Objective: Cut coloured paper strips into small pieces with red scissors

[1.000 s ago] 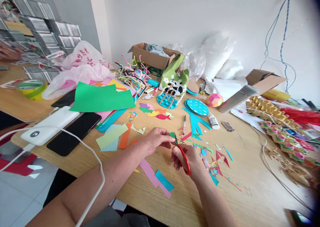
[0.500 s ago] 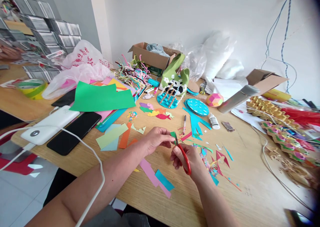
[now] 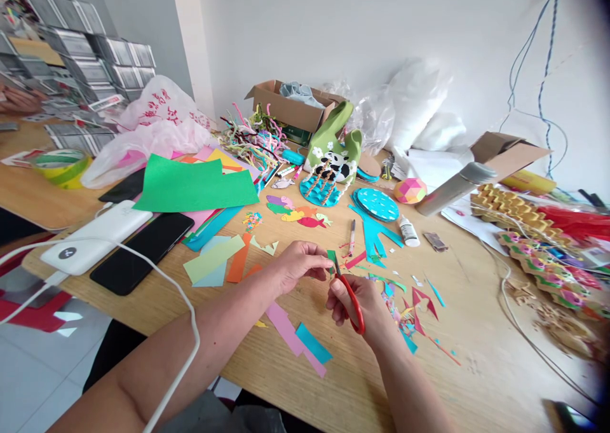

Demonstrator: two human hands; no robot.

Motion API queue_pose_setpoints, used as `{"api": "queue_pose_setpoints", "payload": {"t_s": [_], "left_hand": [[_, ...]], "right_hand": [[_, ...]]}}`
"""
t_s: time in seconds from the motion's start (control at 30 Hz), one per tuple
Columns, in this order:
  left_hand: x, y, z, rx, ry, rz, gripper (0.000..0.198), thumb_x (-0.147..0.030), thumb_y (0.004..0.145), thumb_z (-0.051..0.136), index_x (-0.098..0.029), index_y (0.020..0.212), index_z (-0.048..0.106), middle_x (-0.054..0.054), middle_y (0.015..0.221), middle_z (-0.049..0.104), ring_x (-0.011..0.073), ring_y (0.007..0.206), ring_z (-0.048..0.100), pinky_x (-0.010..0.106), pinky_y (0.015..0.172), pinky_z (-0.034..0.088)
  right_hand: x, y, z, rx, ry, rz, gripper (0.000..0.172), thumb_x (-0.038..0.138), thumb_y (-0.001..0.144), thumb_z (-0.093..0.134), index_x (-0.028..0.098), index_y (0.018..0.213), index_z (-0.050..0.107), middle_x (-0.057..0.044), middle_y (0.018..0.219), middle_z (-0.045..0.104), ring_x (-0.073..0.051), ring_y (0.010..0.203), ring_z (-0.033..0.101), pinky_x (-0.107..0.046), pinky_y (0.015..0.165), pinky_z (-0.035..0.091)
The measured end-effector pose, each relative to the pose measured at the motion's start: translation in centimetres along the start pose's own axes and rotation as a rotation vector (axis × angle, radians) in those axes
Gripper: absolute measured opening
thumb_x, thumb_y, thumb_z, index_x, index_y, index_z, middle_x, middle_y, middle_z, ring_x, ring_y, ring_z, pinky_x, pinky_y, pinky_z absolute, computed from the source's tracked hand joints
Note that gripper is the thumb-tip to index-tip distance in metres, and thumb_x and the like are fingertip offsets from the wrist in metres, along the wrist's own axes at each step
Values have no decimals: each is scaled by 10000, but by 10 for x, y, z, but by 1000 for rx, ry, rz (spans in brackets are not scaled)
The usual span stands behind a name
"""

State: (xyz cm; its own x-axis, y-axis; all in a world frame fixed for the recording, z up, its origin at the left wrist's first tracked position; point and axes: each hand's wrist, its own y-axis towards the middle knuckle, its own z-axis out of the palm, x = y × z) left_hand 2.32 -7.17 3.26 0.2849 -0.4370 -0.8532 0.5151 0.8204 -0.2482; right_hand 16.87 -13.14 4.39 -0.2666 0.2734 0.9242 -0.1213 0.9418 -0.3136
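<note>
My left hand pinches a small piece of green paper between thumb and fingers. In my right hand are red-handled scissors, their blades pointing up and away, right beside the green piece. Whether the blades touch the paper I cannot tell. Below my hands lie a pink paper strip and a blue strip. Scattered paper scraps lie right of my right hand. Beyond my hands rests a row of coloured paper fish.
A large green sheet tops a paper stack on the left, near a black phone and a white power bank with a cable crossing my left forearm. A grey flask leans at right. Another person's hand shows at far left.
The green piece has turned slightly and stands more upright between my left fingertips. My hands have otherwise barely moved.
</note>
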Motion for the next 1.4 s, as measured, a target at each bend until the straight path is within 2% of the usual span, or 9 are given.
{"api": "queue_pose_setpoints", "payload": {"t_s": [0.47, 0.67, 0.97, 1.4], "left_hand": [[1, 0, 0, 2, 18, 6, 185, -236, 553, 709, -118, 644, 599, -10, 591, 569, 87, 538, 530, 259, 625, 422], [2, 1, 0, -43, -10, 12, 192, -223, 546, 712, -116, 676, 619, 19, 636, 612, 90, 575, 534, 249, 621, 414], [1, 0, 0, -25, 6, 6, 186, -223, 539, 707, -113, 657, 614, 10, 608, 602, 87, 559, 531, 250, 619, 416], [0, -1, 0, -11, -18, 0, 174, -227, 560, 687, -117, 658, 595, 34, 622, 623, 125, 625, 584, 263, 630, 436]], "right_hand": [[-2, 0, -1, 6, 18, -17, 450, 583, 649, 654, 151, 583, 542, -9, 489, 604, -105, 340, 535, -197, 341, 422], [0, 0, 0, 10, 8, -3, 440, 573, 654, 654, 156, 572, 537, -2, 474, 591, -107, 336, 532, -197, 333, 422], [1, -1, -2, 27, -46, -38, 467, 603, 690, 601, 144, 605, 574, -13, 455, 598, -117, 369, 556, -206, 384, 435], [0, -1, -2, 42, -32, -18, 432, 562, 676, 638, 151, 570, 553, 5, 451, 580, -110, 355, 547, -191, 345, 419]]}}
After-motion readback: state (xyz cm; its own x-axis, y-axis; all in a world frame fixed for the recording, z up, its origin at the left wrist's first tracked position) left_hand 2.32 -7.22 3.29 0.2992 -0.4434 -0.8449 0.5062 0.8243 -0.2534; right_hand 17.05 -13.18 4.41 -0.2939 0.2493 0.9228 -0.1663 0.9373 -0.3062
